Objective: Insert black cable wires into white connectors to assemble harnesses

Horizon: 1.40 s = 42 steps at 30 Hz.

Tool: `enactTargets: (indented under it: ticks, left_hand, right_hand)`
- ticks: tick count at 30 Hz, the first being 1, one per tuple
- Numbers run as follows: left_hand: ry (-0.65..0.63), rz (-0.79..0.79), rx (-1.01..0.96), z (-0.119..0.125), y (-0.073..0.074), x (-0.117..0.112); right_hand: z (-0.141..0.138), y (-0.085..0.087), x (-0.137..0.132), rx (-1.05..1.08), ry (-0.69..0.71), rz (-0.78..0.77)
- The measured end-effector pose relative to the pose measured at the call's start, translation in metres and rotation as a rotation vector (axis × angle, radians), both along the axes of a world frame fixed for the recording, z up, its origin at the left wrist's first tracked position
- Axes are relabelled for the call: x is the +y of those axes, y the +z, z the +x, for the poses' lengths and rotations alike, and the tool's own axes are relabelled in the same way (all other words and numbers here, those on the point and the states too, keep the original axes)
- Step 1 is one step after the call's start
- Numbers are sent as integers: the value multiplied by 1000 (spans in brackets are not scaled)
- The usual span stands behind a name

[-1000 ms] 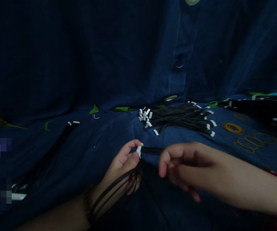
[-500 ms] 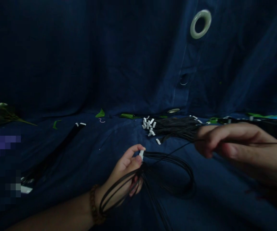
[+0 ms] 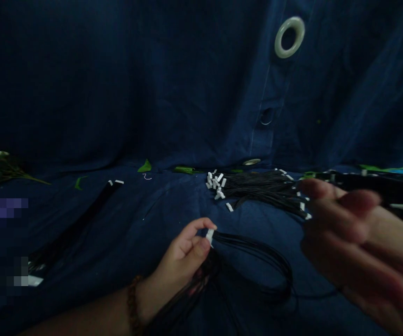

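Observation:
My left hand (image 3: 183, 254) pinches the white end tags (image 3: 209, 234) of a bundle of thin black cords (image 3: 257, 254) between thumb and forefinger. The cords loop out to the right over the dark blue cloth (image 3: 117, 224) and back under my wrist. My right hand (image 3: 355, 242) hovers close to the camera at the right, blurred, fingers loosely curled and pointing left, with nothing that I can make out in it. Behind both hands lies a pile of black cords with white tags (image 3: 257, 186).
A second strip of black cords (image 3: 82, 219) lies at the left, with white tags at both ends. Green leaf scraps (image 3: 145, 166) dot the cloth. A pale ring eyelet (image 3: 288, 36) sits in the hanging blue cloth. More dark cords (image 3: 379, 186) lie at the far right.
My right hand, which held a single cord stretched to the right, has let it go and come nearer the camera. My left hand stayed pinched on the tags and dropped slightly.

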<state>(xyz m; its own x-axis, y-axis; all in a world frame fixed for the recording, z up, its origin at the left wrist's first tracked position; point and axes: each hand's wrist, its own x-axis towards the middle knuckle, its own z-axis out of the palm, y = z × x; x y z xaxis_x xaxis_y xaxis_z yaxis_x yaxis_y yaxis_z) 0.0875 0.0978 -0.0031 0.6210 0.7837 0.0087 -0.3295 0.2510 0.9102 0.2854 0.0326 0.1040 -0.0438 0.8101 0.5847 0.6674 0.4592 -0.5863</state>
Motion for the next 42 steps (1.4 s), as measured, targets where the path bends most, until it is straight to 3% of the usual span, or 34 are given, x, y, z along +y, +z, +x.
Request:
enactTargets:
  ticks: [2,4,8,10,15,21,36,42]
  left_hand:
    - [5,-18,-15,0,1,-3]
    - [8,-58,-38,-1,3,-5]
    - [-27,-82,-75,-1,6,-8]
    - [-36,-81,-99,-2,6,-9]
    - [-33,-85,-95,-3,5,-8]
    - [-134,-46,-125,-3,2,-4]
    - [-96,-32,-34,-4,3,-5]
    - [-77,-26,18,-3,5,-5]
  right_hand:
    - [-13,-6,-4,-20,159,-173]
    - [-22,-17,-8,-88,229,-250]
    - [-29,-38,-12,-376,157,-87]
    - [-28,-43,-11,-467,167,-95]
    - [-24,-41,-9,-521,190,-153]
    - [-28,-39,-9,-542,164,-217]
    - [-24,-39,-8,-563,98,-280]
    - [-24,-38,-11,-589,61,-228]
